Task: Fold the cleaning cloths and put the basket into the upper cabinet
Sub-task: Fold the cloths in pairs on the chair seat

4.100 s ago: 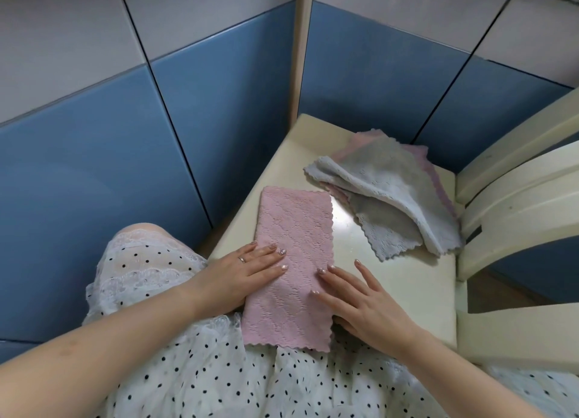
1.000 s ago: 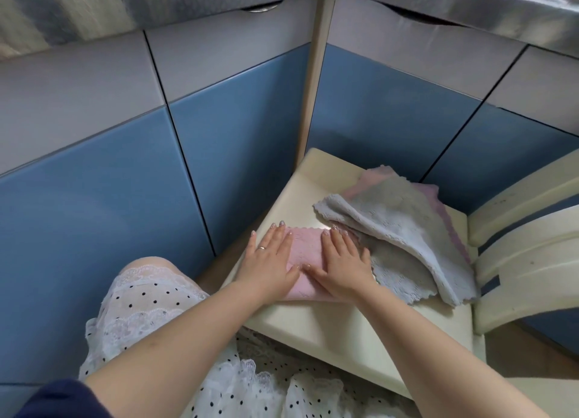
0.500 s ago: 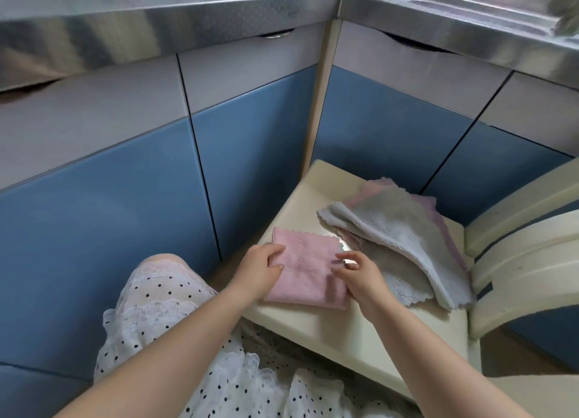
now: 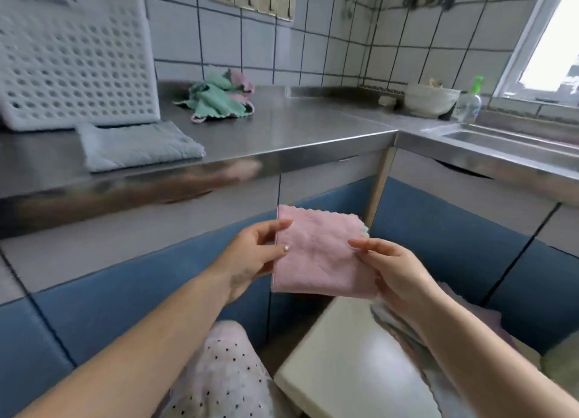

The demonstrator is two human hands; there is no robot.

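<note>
A folded pink cloth (image 4: 316,251) is held up in the air in front of the blue cabinet doors. My left hand (image 4: 250,254) pinches its left edge and my right hand (image 4: 394,273) holds its right edge. On the steel counter (image 4: 282,132) stands a white perforated basket (image 4: 75,63) at the far left. A folded grey cloth (image 4: 138,146) lies in front of the basket. A loose heap of green and pink cloths (image 4: 219,99) lies further back. More unfolded cloths (image 4: 470,333) lie on the cream chair seat (image 4: 344,364), mostly hidden by my right arm.
A sink (image 4: 513,142) is set into the counter at the right, with a white bowl (image 4: 430,99) and a green-capped bottle (image 4: 468,102) behind it under the window. Tiled walls back the counter. The chair back (image 4: 560,364) rises at the lower right.
The pink cloth went from a long strip to a square on the chair seat, and both hands have now lifted it off the seat. My view has risen to show the countertop.
</note>
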